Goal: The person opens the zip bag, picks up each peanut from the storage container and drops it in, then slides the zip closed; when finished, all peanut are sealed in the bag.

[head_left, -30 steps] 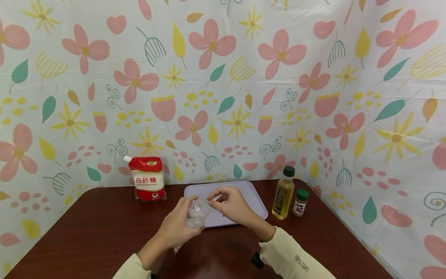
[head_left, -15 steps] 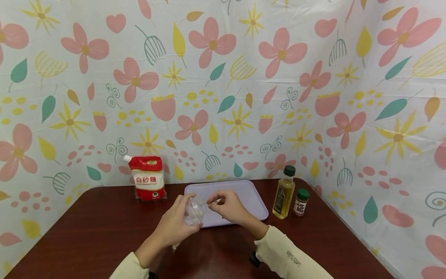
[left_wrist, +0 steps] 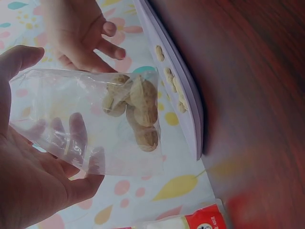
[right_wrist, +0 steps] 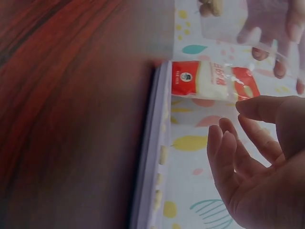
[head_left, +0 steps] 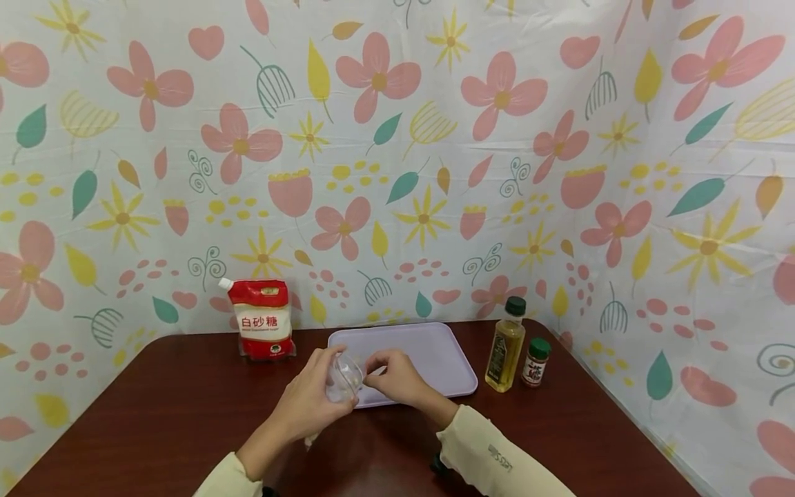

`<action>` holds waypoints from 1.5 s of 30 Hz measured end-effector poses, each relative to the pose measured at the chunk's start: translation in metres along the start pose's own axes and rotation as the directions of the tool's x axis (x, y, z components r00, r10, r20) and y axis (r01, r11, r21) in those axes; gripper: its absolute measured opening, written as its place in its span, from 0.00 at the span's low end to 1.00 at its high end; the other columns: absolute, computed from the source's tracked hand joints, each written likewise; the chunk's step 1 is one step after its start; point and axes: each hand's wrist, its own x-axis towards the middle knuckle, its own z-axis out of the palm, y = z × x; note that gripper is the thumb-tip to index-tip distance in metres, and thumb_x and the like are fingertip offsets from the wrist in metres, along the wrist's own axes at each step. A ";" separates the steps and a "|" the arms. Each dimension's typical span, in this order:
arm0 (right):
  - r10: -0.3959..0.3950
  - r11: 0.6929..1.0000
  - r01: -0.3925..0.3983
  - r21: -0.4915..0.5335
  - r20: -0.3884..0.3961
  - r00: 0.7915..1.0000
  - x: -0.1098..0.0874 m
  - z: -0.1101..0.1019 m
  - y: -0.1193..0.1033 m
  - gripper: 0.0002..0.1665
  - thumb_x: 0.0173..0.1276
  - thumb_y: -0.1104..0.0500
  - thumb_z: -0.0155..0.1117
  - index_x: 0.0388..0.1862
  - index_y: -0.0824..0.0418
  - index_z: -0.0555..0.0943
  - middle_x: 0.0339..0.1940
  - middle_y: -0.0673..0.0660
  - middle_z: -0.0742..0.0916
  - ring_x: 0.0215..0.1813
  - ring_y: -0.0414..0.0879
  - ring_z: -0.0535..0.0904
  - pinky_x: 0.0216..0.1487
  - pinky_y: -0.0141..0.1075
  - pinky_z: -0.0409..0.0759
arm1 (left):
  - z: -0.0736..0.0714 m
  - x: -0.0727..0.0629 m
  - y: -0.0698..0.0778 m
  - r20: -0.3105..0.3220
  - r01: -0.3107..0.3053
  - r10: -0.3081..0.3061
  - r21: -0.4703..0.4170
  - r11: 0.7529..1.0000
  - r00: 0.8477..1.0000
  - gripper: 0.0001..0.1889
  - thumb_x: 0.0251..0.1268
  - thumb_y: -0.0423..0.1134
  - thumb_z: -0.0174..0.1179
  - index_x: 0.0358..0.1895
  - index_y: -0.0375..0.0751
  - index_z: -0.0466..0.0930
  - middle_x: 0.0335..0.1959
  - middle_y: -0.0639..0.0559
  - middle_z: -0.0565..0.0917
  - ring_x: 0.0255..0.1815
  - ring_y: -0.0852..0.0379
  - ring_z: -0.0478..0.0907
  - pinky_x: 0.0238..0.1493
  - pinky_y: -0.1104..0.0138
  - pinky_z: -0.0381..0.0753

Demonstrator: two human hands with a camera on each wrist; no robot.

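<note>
While the left hand [head_left: 310,400] grips one clear bag [left_wrist: 93,124] containing at least three peanuts [left_wrist: 143,100], the right hand [head_left: 396,376], loosely bent around nothing, is just beside it; beyond are one tray [head_left: 435,359], one bottle [head_left: 504,352], one jar [head_left: 536,362], one pouch [head_left: 265,321].

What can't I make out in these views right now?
Head view: near-left part of the tray, behind the left hand and clear bag.
Head view: fine print on the bottle, too small.
Right wrist view: lower parts of the peanuts, behind the tray's rim.
Left wrist view: part of the sugar pouch, cut off by the bottom edge.
</note>
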 end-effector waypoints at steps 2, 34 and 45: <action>-0.011 1.000 0.011 -0.012 0.003 1.000 0.001 0.003 0.002 0.03 0.59 0.63 0.71 0.29 0.63 0.86 0.29 0.51 0.88 0.29 0.39 0.81 0.29 0.30 0.79 | 0.000 0.000 0.000 -0.002 -0.008 0.008 0.007 1.000 1.000 0.41 0.45 0.48 0.75 0.67 0.47 0.68 0.43 0.58 0.71 0.32 0.60 0.72 0.29 0.65 0.71; 0.274 0.928 -0.227 -0.296 0.130 0.953 0.019 0.040 -0.001 0.15 0.52 0.61 0.75 0.17 0.56 0.76 0.14 0.44 0.76 0.18 0.38 0.67 0.19 0.34 0.66 | -0.009 0.000 -0.006 0.012 0.037 -0.036 -0.031 0.999 0.999 0.42 0.47 0.47 0.76 0.68 0.48 0.66 0.51 0.53 0.73 0.41 0.57 0.73 0.36 0.60 0.76; 0.250 0.924 -0.184 -0.334 0.166 0.954 0.017 0.036 -0.001 0.13 0.55 0.55 0.78 0.30 0.58 0.80 0.23 0.47 0.82 0.24 0.39 0.71 0.24 0.35 0.71 | -0.009 0.000 -0.005 0.009 0.030 -0.030 -0.027 0.999 1.000 0.43 0.47 0.46 0.77 0.68 0.45 0.67 0.51 0.51 0.73 0.42 0.56 0.74 0.38 0.58 0.77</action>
